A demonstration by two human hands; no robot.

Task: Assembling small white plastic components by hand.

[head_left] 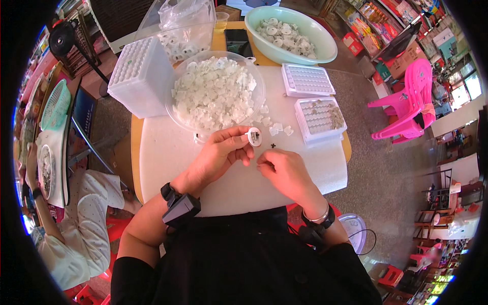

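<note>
My left hand is closed, pinching a small round white plastic part with a grey metallic piece in its middle. To its right, my right hand has its fingers curled and pressed together over the white foam sheet; anything between them is hidden. A tiny dark cross-shaped piece lies just beyond the right fingertips. Behind my hands stands a clear round tub heaped with translucent white plastic pieces. Several loose translucent pieces are scattered beside it.
Stacked white trays stand left of the tub. Two more tray piles, one nearer and one farther, sit at the right. A phone and a pale green basin are behind. Another person's leg shows at left; pink chairs stand right.
</note>
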